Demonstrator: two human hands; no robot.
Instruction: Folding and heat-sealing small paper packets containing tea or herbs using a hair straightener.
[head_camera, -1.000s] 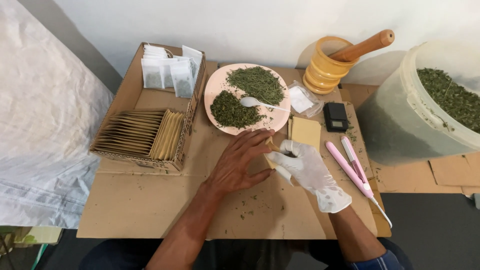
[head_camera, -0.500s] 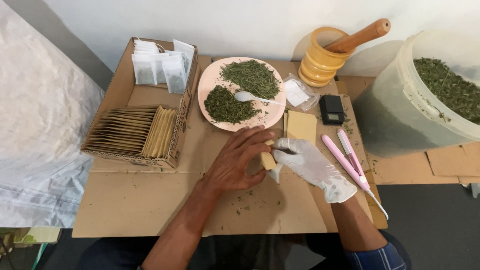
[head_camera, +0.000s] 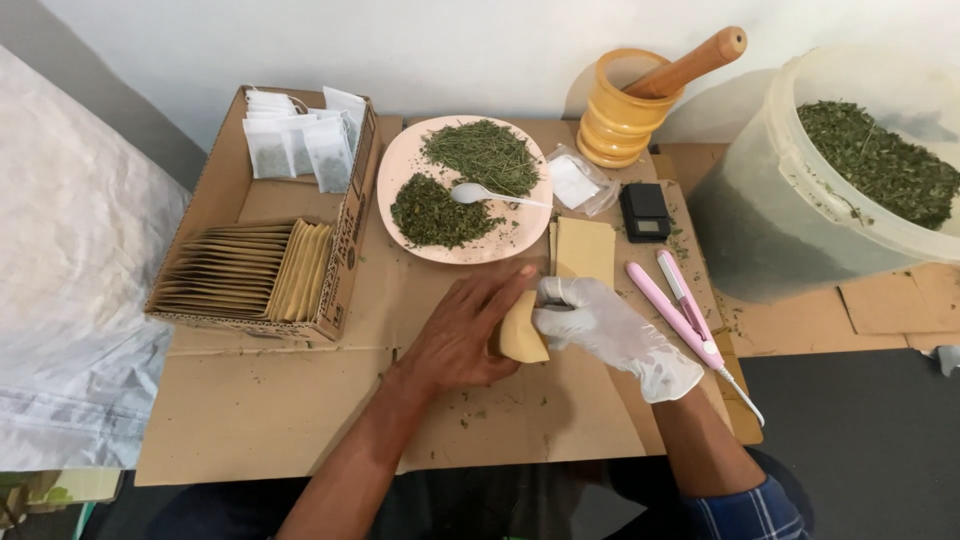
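My bare left hand and my right hand, in a white glove, meet on a small tan paper envelope at the middle of the cardboard-covered table. Both hands grip the envelope, the left from its left side, the right with fingertips on its top edge. Just beyond it lies a stack of flat tan envelopes. Further back a pink plate carries two heaps of dried green herb and a white spoon.
A cardboard box at left holds upright tan envelopes and filled white sachets. A pink sealing tool, a small black scale, a yellow mortar with wooden pestle and a big tub of dried herb stand to the right.
The hands have drawn the tan envelope a little toward me, and the right fingers have shifted onto its top edge. The camera has tilted slightly.
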